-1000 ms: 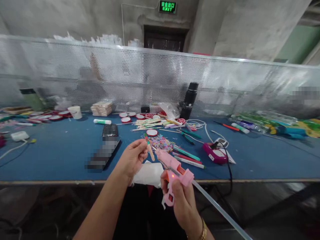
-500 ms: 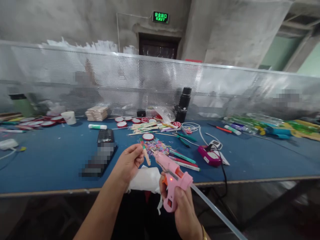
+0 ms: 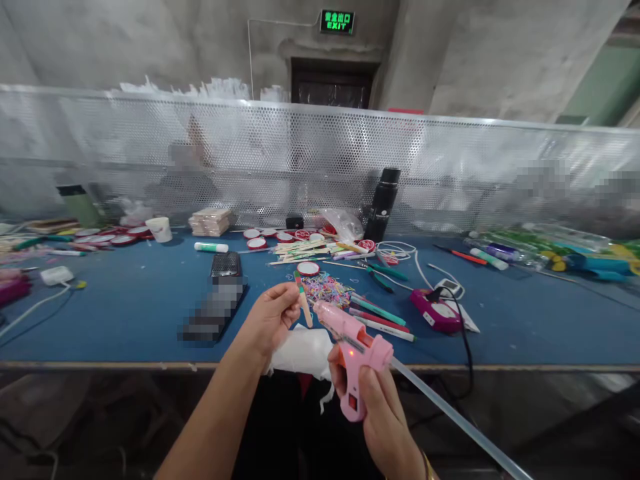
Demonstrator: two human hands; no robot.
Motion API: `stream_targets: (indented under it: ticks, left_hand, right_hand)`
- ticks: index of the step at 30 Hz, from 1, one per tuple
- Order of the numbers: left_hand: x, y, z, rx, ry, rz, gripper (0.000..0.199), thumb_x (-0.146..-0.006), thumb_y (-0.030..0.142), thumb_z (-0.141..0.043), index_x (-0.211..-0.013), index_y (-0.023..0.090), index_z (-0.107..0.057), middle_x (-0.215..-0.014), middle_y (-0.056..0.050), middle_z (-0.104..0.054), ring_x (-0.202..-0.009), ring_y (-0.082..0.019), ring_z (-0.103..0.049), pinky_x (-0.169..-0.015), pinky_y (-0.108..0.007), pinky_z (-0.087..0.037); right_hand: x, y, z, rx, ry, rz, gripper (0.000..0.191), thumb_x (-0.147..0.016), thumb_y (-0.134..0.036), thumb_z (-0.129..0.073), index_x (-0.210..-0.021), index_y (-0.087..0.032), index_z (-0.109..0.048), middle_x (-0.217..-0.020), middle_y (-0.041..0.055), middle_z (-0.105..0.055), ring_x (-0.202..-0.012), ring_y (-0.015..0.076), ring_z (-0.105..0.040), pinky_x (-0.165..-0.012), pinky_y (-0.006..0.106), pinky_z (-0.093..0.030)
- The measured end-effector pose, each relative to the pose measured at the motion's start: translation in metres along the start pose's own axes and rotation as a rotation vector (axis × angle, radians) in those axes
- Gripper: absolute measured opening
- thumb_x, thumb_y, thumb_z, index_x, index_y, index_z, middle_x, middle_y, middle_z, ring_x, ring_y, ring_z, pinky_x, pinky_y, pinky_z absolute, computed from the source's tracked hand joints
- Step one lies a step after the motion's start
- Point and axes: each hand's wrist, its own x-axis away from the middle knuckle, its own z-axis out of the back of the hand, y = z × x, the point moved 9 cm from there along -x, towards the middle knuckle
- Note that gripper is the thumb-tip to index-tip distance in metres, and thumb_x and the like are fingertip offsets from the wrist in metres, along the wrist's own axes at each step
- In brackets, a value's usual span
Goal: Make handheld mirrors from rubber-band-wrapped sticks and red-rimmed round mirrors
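Observation:
Between the thumb and fingers of my left hand (image 3: pixel 273 317) is a wooden craft stick (image 3: pixel 305 305), tilted, its upper end coloured green and red. My right hand (image 3: pixel 383 413) is wrapped round the handle of a pink hot glue gun (image 3: pixel 354 357) with a lit orange light. A long clear glue stick (image 3: pixel 455 413) juts from the gun's back. The nozzle points at the craft stick from the right; whether they touch I cannot tell. Beneath the hands a white cloth or tissue (image 3: pixel 303 350) lies at the table's edge. Small colourful bands (image 3: pixel 327 291) are heaped just behind.
On the blue table (image 3: pixel 125 300) a dark phone-like object (image 3: pixel 217 307) lies left, markers (image 3: pixel 383 327) and a purple power socket (image 3: pixel 434 310) right. Farther back are pliers (image 3: pixel 380 277), loose craft sticks (image 3: pixel 300 251), a black bottle (image 3: pixel 383 207) and a perforated metal screen (image 3: pixel 225 147).
The whole view has shifted, so table and hands appear farther right. The craft stick and glue gun stay in the same hands, close together.

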Motion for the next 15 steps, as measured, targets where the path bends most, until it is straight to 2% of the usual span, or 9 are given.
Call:
stream_targets:
  ticks: [3, 9, 15]
  left_hand:
    - [0.0, -0.002, 0.001, -0.011, -0.009, 0.007, 0.043, -0.046, 0.029, -0.103, -0.07, 0.01, -0.073, -0.057, 0.001, -0.06, -0.048, -0.003, -0.047, -0.045, -0.013, -0.036]
    - [0.0, -0.002, 0.001, -0.008, -0.02, 0.008, 0.044, -0.044, 0.03, -0.104, -0.07, 0.009, -0.075, -0.058, 0.0, -0.062, -0.048, -0.002, -0.048, -0.045, -0.012, -0.037]
    - [0.001, -0.002, -0.001, -0.008, -0.012, 0.011, 0.044, -0.042, 0.03, -0.104, -0.069, 0.009, -0.075, -0.057, -0.001, -0.063, -0.047, -0.003, -0.049, -0.044, -0.013, -0.037]
  right_hand:
    - [-0.001, 0.001, -0.002, 0.0, -0.014, 0.002, 0.05, -0.097, -0.062, -0.055, -0.118, -0.021, -0.071, -0.094, 0.0088, -0.072, -0.08, 0.0204, -0.065, -0.076, 0.034, -0.056]
    - [-0.003, 0.012, 0.0, 0.001, -0.008, 0.022, 0.05, -0.098, -0.063, -0.051, -0.118, -0.021, -0.07, -0.09, 0.0074, -0.071, -0.069, 0.0176, -0.06, -0.065, 0.031, -0.054]
    - [-0.003, 0.007, 0.0, 0.02, 0.007, 0.035, 0.051, -0.098, -0.063, -0.053, -0.117, -0.019, -0.07, -0.088, 0.0075, -0.07, -0.072, 0.0176, -0.061, -0.066, 0.03, -0.054]
